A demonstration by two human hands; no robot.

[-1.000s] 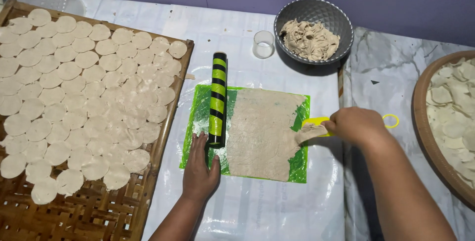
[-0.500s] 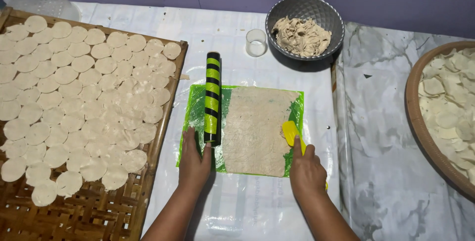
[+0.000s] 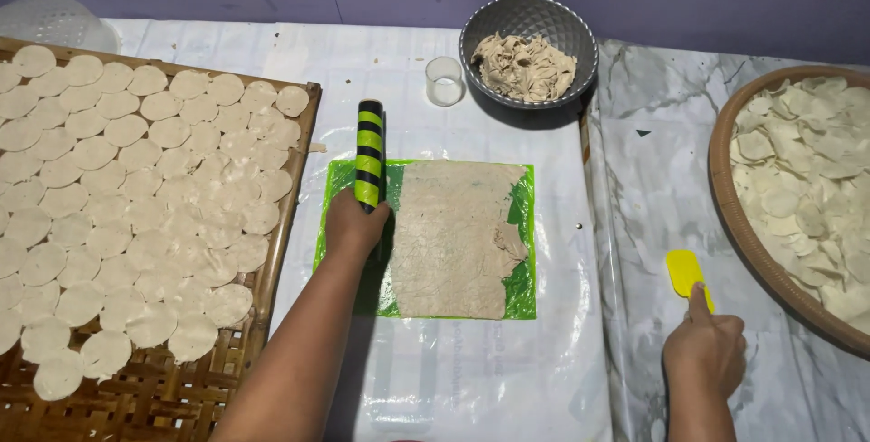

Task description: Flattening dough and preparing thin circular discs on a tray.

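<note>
Moved: since half a second ago the right hand (image 3: 705, 351) has left the dough sheet and carried the yellow scraper (image 3: 686, 273) out to the marble-patterned part of the worktop (image 3: 634, 188), well apart from the green mat; the left hand has stayed on the roller.
Woven tray: the bamboo tray (image 3: 272, 252) at left carries rows of cut dough discs (image 3: 136, 188) laid flat, mostly side by side, probably so they do not stick.
Round basket: the basket (image 3: 725, 197) at right holds a loose heap of similar discs, overlapping.
Green mat: the green mat (image 3: 518, 288) lies on white plastic sheeting, likely to keep dough off the worktop.
Dough sheet: the dough sheet (image 3: 453, 242) is rolled thin over most of the mat, its right edge ragged.
Metal bowl: the grey bowl (image 3: 530, 20) behind the mat holds dough scraps.
Roller: the green-and-black striped roller (image 3: 369, 156) lies along the sheet's left edge.
Left hand: the left hand (image 3: 355, 224) is closed around the roller's near end.
Right hand: curled around the scraper's handle, forefinger stretched along it, blade flat on the worktop.
Cup: a small clear cup (image 3: 445, 79) stands beside the bowl.
</note>
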